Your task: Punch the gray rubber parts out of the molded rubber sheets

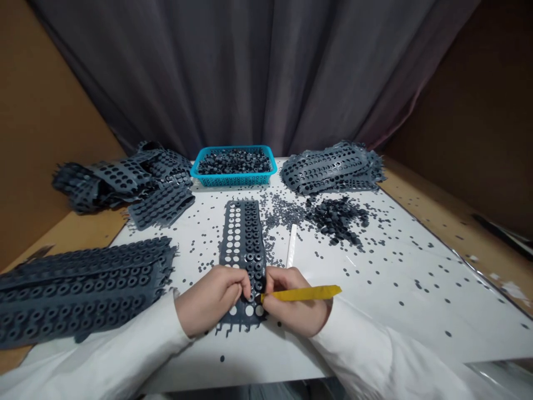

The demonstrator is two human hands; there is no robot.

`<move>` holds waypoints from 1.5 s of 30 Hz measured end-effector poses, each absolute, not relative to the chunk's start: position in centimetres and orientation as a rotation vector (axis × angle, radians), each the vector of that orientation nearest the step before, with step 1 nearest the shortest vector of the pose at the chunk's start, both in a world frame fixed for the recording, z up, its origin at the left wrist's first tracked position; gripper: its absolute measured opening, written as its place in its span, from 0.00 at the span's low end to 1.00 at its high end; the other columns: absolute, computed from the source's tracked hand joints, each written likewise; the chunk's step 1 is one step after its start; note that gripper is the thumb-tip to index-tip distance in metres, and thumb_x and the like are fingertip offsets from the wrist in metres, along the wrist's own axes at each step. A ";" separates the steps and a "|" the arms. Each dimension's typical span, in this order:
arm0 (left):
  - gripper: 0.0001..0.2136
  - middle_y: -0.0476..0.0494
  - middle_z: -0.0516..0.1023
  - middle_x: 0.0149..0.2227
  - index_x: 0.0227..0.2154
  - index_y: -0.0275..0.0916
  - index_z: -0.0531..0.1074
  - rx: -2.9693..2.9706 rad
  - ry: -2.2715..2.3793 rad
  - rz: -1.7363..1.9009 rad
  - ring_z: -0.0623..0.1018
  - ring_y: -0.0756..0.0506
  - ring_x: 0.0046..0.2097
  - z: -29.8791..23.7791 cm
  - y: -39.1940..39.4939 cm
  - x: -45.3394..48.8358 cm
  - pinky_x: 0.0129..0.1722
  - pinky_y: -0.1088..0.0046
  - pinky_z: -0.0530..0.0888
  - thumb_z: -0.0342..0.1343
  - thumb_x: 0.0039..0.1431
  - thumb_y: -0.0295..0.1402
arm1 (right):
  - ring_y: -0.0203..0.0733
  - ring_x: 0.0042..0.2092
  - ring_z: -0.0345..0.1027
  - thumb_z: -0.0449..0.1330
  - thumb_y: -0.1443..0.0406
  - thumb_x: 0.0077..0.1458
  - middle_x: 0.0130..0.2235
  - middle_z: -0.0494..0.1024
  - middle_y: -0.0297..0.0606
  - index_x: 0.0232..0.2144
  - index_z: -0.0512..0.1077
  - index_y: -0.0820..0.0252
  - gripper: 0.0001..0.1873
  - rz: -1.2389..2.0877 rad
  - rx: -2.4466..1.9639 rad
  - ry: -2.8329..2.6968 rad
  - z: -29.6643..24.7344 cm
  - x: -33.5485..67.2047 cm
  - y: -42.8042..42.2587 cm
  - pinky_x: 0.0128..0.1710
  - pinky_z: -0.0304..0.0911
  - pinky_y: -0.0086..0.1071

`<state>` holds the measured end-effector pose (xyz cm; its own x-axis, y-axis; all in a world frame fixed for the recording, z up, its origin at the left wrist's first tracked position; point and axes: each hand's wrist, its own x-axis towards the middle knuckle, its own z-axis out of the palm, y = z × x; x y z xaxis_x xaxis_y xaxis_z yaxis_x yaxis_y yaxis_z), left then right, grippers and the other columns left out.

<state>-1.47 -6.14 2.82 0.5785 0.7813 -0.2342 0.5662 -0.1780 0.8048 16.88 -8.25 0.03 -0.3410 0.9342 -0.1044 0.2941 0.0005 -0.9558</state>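
Observation:
A dark grey rubber sheet (pixel 243 239) lies lengthwise before me, with raised rings in its right columns. Punched-through round holes show white along its left side and near end. On the sheet's left near part, my left hand (pixel 216 294) has curled fingers, its fingertips closed at a ring on the sheet. At the right edge, my right hand (pixel 297 303) grips a flat yellow tool (pixel 312 293), its handle pointing right. The tool's tip reaches the rings near my left fingertips; its working end is mostly hidden.
A blue basket (pixel 233 180) full of small dark pieces stands at the back. Ringed sheets (pixel 83 289) lie at left; holed sheets are heaped back left (pixel 112 178) and back right (pixel 333 166). A dark pile (pixel 339 218), scattered discs and a white strip (pixel 292 244) lie rightward.

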 end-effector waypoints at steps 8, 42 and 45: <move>0.04 0.50 0.68 0.26 0.30 0.38 0.68 2.339 0.995 0.271 0.69 0.48 0.30 2.7 -6.4 -1.1 0.31 0.75 0.63 0.51 0.52 0.26 | 0.29 0.21 0.51 0.54 0.72 0.36 0.17 0.59 0.25 0.16 0.56 0.59 0.08 1.391 -1.268 -1.655 0.2 16.9 -8.2 0.19 0.47 0.23; 0.05 0.50 0.70 0.27 0.29 0.37 0.69 1.812 1.141 0.454 0.68 0.50 0.29 4.0 -4.4 -2.0 0.28 0.76 0.64 0.50 0.55 0.31 | 0.30 0.20 0.51 0.52 0.72 0.36 0.16 0.60 0.27 0.15 0.57 0.59 0.07 1.339 -1.270 -1.572 0.4 17.3 -7.8 0.19 0.46 0.24; 0.05 0.50 0.70 0.28 0.28 0.37 0.64 1.573 1.066 0.516 0.70 0.50 0.31 2.5 -4.7 -1.4 0.30 0.75 0.66 0.45 0.52 0.25 | 0.30 0.19 0.52 0.52 0.72 0.36 0.15 0.60 0.27 0.14 0.56 0.58 0.08 1.220 -1.353 -1.515 0.5 17.7 -7.4 0.18 0.45 0.24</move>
<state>-1.45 -4.70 2.49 0.4982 0.8416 -0.2086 0.3583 0.0193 0.9334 17.68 -7.40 0.45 -0.1568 0.9859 -0.0584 0.2671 -0.0146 -0.9636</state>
